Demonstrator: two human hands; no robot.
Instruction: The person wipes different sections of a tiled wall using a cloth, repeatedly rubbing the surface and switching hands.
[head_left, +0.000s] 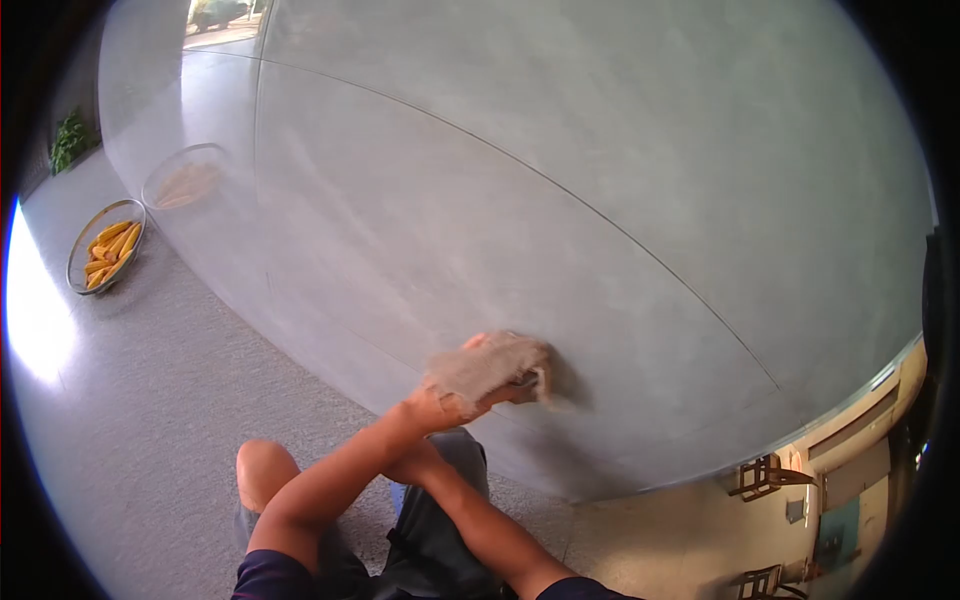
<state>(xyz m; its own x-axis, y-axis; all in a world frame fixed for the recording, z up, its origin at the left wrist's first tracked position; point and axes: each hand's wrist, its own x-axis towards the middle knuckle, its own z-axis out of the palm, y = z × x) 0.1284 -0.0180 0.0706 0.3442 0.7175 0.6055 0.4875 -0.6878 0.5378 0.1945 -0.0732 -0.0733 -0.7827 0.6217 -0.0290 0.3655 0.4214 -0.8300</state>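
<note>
My left hand (476, 342) is pressed up to the grey polished wall (640, 150) with a greyish-beige rag (490, 370) in it. Motion smears the rag, and its folds cover most of the fingers. My right hand (412, 463) is by my knee, crossed beneath the left forearm. That forearm hides its fingers, so whether it grips anything does not show.
On the speckled grey floor (200, 400) at left stands a glass bowl (71, 265) of yellow-orange, elongated pieces (110, 250), mirrored in the wall. A green plant (68, 140) grows beyond it. Wooden chairs (762, 478) stand at the lower right.
</note>
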